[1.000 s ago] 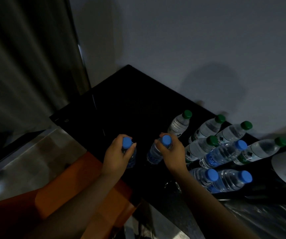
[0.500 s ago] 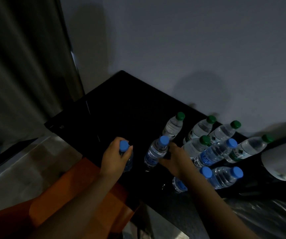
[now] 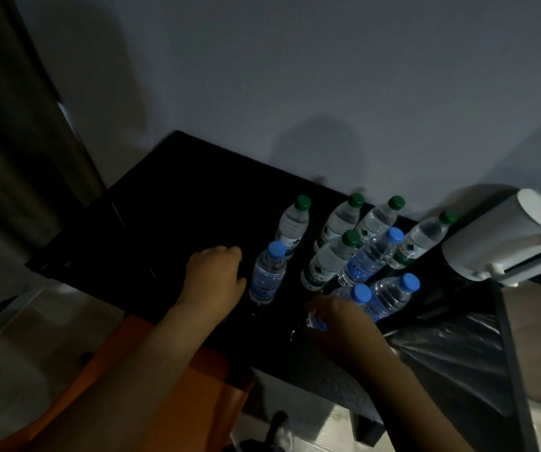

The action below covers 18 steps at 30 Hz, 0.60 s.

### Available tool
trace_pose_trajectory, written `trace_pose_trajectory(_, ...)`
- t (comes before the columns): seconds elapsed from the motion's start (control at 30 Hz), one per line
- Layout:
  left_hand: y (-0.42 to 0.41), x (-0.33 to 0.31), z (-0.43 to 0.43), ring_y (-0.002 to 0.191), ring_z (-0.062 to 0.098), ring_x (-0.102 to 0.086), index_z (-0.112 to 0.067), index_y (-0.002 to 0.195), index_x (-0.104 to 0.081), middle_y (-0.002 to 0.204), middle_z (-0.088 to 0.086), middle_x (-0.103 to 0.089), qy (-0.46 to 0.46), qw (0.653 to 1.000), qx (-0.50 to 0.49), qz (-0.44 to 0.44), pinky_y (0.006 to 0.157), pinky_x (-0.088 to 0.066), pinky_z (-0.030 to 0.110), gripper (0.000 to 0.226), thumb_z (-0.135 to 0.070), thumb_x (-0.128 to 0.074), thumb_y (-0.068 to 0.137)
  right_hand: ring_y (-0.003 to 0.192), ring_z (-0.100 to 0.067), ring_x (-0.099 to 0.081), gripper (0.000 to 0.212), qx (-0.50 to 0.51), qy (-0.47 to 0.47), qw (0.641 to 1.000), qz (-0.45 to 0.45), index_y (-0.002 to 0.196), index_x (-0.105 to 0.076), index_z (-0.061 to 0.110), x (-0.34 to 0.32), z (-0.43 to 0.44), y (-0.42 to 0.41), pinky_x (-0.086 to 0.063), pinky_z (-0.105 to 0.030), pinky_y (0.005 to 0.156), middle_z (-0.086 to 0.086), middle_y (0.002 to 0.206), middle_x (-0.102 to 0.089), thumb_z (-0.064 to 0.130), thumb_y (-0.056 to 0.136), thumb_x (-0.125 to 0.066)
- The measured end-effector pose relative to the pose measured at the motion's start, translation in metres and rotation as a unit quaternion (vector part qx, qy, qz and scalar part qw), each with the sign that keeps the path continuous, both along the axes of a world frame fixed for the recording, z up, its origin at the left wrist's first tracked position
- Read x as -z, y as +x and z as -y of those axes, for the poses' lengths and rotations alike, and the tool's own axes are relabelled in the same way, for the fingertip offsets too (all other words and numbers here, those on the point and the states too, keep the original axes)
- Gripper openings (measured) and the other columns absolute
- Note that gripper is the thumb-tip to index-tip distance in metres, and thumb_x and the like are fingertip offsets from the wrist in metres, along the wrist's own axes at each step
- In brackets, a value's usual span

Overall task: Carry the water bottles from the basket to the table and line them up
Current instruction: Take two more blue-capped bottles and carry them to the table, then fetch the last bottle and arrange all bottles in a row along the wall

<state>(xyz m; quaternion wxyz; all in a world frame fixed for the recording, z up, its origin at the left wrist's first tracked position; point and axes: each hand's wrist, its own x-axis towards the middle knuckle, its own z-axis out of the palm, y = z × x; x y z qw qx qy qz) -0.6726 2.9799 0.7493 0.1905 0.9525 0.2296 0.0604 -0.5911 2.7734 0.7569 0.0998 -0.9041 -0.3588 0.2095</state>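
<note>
Blue-cap bottle (image 3: 357, 296) gripped low by right hand (image 3: 337, 319): slide upright into line. Left hand (image 3: 213, 278) curled, contents unclear.

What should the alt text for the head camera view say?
A person's right hand grips a blue-capped bottle on a black table, where eight more water bottles with green or blue caps stand clustered. The left hand sits curled beside the leftmost blue cap.
</note>
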Motion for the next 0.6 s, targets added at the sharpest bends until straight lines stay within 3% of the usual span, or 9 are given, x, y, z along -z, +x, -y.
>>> trace_pose_trajectory(0.3,0.015,-0.026,0.086,0.103,0.02,-0.055,-0.021,0.115,-0.05,0.111,0.001,-0.054,-0.032,0.985,0.17,-0.02,0.08,-0.045,0.031,0.032,-0.036,-0.057,0.087,0.096,-0.012,-0.062,0.024,0.089,0.009,0.995,0.034,0.109,-0.064,0.025,-0.038,0.065,-0.004,-0.051,-0.028,0.083,0.004,0.106,-0.067,0.028,0.085,-0.063)
trace_pose_trajectory(0.4,0.022,-0.034,0.117,0.096,0.016,-0.054,-0.019,0.108,-0.053,0.105,0.0,-0.055,-0.039,0.971,0.233,-0.019,0.072,-0.036,0.024,0.025,-0.033,-0.058,0.087,0.092,-0.011,-0.063,0.02,0.128,0.017,0.991,0.037,0.103,-0.068,0.025,-0.05,0.097,-0.007,-0.053,-0.03,0.08,0.004,0.102,-0.069,0.029,0.084,-0.064)
trace_pose_trajectory(0.5,0.031,-0.042,0.155,0.084,0.011,-0.048,-0.021,0.089,-0.048,0.097,-0.001,-0.054,-0.036,0.956,0.29,-0.031,0.069,-0.035,0.023,0.014,-0.03,-0.058,0.087,0.096,-0.011,-0.063,0.027,0.185,0.018,0.982,0.04,0.11,-0.066,0.025,-0.058,0.141,-0.013,-0.052,-0.031,0.082,0.004,0.106,-0.069,0.03,0.084,-0.065)
trace_pose_trajectory(0.6,0.036,-0.048,0.201,0.089,0.011,-0.052,-0.021,0.104,-0.056,0.102,-0.004,-0.056,-0.035,0.941,0.335,-0.041,0.077,-0.046,0.026,0.021,-0.032,-0.059,0.087,0.1,-0.011,-0.062,0.034,0.24,0.011,0.969,0.052,0.117,-0.062,0.028,-0.062,0.192,-0.023,-0.052,-0.029,0.084,0.005,0.111,-0.067,0.033,0.084,-0.064)
